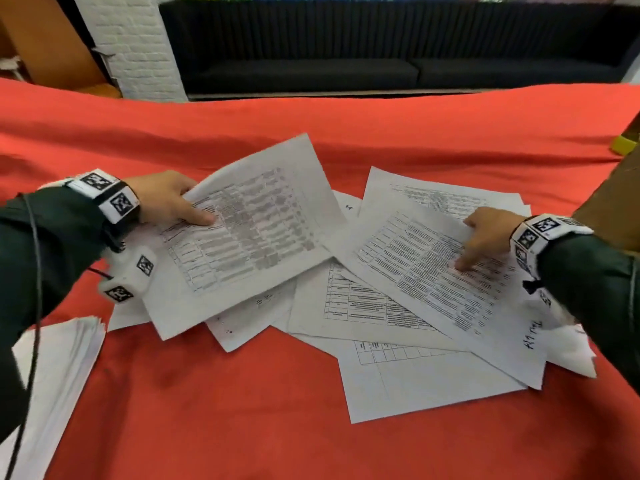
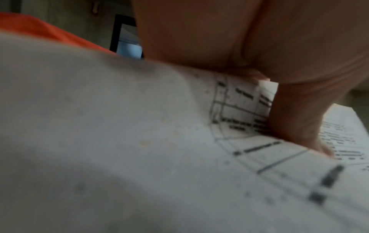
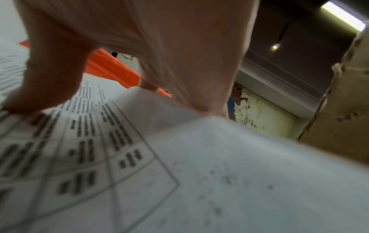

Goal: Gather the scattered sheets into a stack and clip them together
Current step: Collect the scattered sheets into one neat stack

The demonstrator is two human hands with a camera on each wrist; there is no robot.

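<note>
Several printed white sheets lie scattered and overlapping on a red cloth [image 1: 242,410]. My left hand [image 1: 194,206] grips the left edge of one table-printed sheet [image 1: 249,230], thumb on top; the sheet is raised and blurred. The left wrist view shows the thumb [image 2: 295,118] pressed on that sheet [image 2: 119,141]. At the right, my right hand [image 1: 474,244] holds another printed sheet [image 1: 426,271] at its right edge, thumb on the print and fingers over the far edge. Seen from the right wrist, the thumb [image 3: 49,78] presses on this sheet [image 3: 219,173]. No clip is in view.
More loose sheets [image 1: 360,306] lie under and between the two held ones, one reaching toward me [image 1: 415,382]. A separate pile of white paper [image 1: 59,368] sits at the near left edge. A cardboard box [image 1: 609,209] stands at the right, a yellow-green object [image 1: 625,143] behind it.
</note>
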